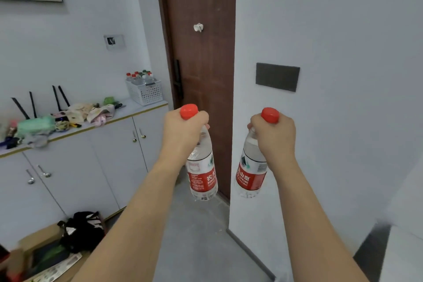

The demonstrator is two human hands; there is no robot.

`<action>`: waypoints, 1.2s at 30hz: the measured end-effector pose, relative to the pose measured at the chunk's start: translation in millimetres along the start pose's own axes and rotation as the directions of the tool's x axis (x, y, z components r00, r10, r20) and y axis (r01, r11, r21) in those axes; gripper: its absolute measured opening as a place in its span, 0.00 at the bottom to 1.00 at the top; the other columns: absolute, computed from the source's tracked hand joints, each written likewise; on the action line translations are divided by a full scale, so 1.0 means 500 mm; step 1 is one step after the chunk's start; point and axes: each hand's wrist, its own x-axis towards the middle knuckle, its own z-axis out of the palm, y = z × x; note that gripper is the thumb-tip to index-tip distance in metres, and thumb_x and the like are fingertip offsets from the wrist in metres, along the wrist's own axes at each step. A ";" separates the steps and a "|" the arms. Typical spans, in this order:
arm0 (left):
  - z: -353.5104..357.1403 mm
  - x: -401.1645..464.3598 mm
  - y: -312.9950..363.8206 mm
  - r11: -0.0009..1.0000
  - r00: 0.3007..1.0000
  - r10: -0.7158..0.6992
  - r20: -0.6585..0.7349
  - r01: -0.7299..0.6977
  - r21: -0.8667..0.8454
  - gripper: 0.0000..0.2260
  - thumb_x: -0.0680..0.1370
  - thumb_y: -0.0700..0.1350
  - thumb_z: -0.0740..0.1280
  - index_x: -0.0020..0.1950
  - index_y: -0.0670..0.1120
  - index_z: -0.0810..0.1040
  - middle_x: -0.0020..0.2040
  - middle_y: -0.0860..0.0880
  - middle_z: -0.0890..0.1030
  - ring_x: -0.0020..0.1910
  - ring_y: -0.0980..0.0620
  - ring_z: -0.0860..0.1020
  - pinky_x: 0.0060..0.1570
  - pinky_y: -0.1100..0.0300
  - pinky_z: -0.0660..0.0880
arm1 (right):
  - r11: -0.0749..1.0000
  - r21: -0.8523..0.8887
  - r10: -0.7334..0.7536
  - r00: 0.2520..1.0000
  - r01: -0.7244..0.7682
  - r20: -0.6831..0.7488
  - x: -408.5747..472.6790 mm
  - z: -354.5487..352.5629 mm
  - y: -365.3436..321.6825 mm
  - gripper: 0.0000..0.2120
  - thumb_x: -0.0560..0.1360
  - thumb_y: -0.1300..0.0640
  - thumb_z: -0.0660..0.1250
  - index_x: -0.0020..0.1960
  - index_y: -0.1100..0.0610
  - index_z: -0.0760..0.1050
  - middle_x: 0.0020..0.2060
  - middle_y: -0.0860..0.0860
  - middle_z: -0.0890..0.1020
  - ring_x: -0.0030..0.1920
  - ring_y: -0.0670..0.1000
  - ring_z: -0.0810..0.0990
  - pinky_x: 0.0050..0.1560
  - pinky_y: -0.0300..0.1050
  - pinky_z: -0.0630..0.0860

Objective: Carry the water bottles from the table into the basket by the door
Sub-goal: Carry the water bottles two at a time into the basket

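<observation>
My left hand (183, 133) grips the neck of a clear water bottle (202, 174) with a red cap and red label, hanging upright in front of me. My right hand (274, 137) grips the neck of a second, matching water bottle (250, 171) the same way. A white perforated basket (146, 92) stands on the far end of the cabinet top, beside the brown door (201, 64). Several bottles with red and green caps stand inside it. The basket is well ahead of both hands, to the left.
A long white cabinet (80, 162) runs along the left wall, its top cluttered with cloths, bags and a router with black antennas. A black bag (82, 229) and a cardboard box (39, 252) lie on the floor. A white wall corner (232, 144) juts out on the right.
</observation>
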 end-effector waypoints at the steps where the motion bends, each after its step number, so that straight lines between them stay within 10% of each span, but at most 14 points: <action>1: -0.021 0.040 -0.019 1.000 1.000 0.006 -0.010 -0.006 0.001 0.12 0.69 0.42 0.68 0.42 0.32 0.76 0.37 0.39 0.83 0.33 0.50 0.79 0.38 0.48 0.79 | 1.000 -0.016 -0.004 1.000 0.004 0.010 0.015 0.048 0.000 0.09 0.67 0.54 0.66 0.36 0.60 0.79 0.33 0.55 0.81 0.33 0.52 0.78 0.37 0.45 0.75; 9: -0.218 0.382 -0.173 1.000 0.999 -0.001 -0.039 0.001 0.005 0.08 0.68 0.41 0.70 0.34 0.38 0.75 0.23 0.54 0.76 0.27 0.60 0.77 0.39 0.50 0.79 | 1.000 -0.021 -0.022 0.999 0.023 0.036 0.130 0.456 -0.014 0.10 0.66 0.53 0.65 0.35 0.59 0.80 0.32 0.55 0.82 0.35 0.52 0.79 0.38 0.47 0.76; 17: -0.368 0.707 -0.266 0.999 0.997 0.014 -0.073 -0.017 -0.046 0.10 0.68 0.42 0.70 0.27 0.48 0.74 0.26 0.51 0.75 0.37 0.41 0.82 0.43 0.43 0.83 | 0.998 -0.030 -0.059 0.997 0.060 0.042 0.269 0.780 -0.052 0.09 0.68 0.55 0.66 0.37 0.60 0.80 0.31 0.53 0.82 0.35 0.52 0.80 0.37 0.44 0.76; 24: -0.385 0.964 -0.392 0.998 0.989 -0.012 -0.147 0.003 -0.059 0.12 0.66 0.44 0.69 0.36 0.37 0.71 0.33 0.42 0.74 0.37 0.40 0.80 0.44 0.35 0.81 | 0.998 0.058 -0.029 0.998 0.026 0.060 0.433 1.021 0.006 0.09 0.69 0.56 0.67 0.37 0.61 0.80 0.32 0.55 0.82 0.37 0.53 0.81 0.40 0.47 0.78; 36: -0.454 1.446 -0.488 0.972 0.897 -0.027 -0.442 -0.080 -0.222 0.08 0.72 0.36 0.67 0.41 0.30 0.75 0.35 0.39 0.79 0.35 0.46 0.80 0.28 0.62 0.78 | 0.956 0.293 -0.056 0.995 0.029 0.084 0.784 1.438 -0.011 0.10 0.68 0.58 0.67 0.40 0.66 0.79 0.35 0.63 0.82 0.31 0.51 0.77 0.31 0.43 0.74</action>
